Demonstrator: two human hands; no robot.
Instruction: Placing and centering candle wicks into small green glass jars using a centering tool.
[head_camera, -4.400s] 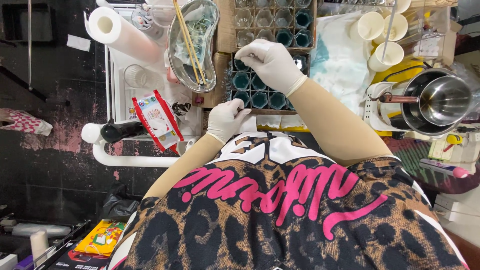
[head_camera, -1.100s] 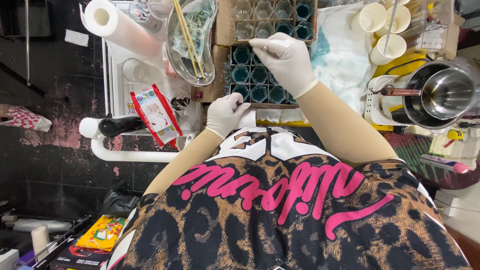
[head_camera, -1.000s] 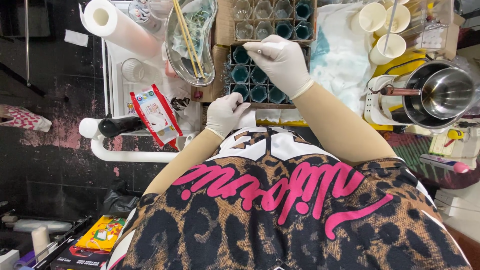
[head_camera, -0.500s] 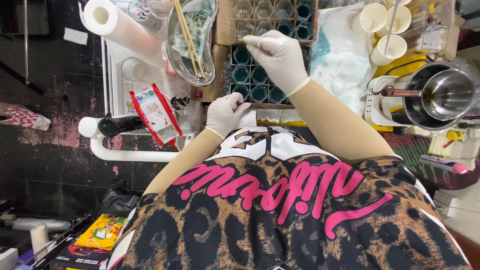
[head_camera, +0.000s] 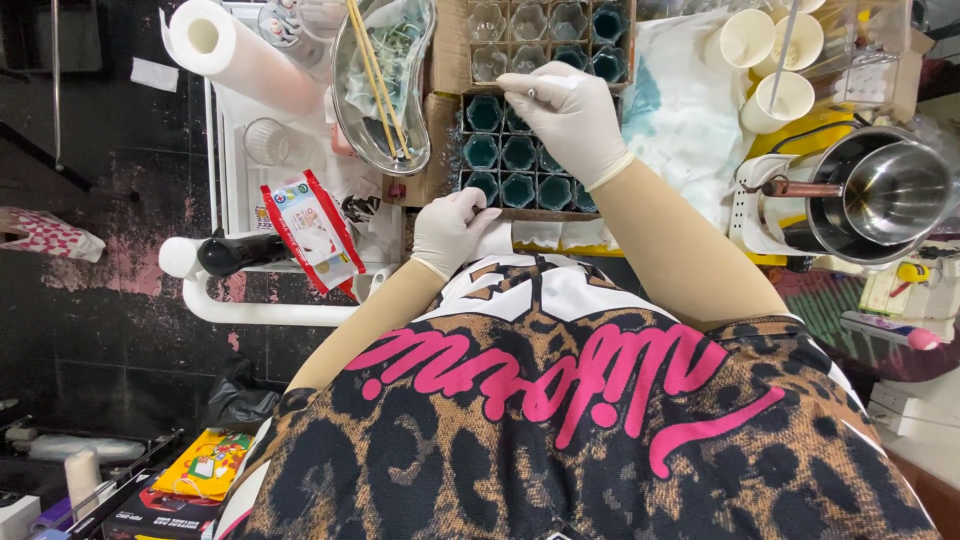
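Cluttered tabletop (head_camera: 690, 120) below me, white cloth stained teal, with a cardboard tray (head_camera: 545, 100) of small glass cups as my landmark. My right hand (head_camera: 570, 120) hovers over the tray's middle, gloved, fingers pinched shut on a thin pale stick (head_camera: 545, 88); half a second ago that pinch sat a little lower on the tray, so I read it as having moved up a row, toward the clear cups (head_camera: 525, 22) at the far edge and away from the teal ones (head_camera: 520, 185). My left hand (head_camera: 452, 228) rests at the tray's near edge, curled loosely against it, holding nothing I can make out, unmoved. Left of the tray lies a glass dish (head_camera: 385, 85) with long sticks, beyond it a paper roll (head_camera: 235, 55). A red-edged packet (head_camera: 312, 230) lies left of my left hand. Right of the tray stand paper cups (head_camera: 765, 60) and a steel pot (head_camera: 885, 195).
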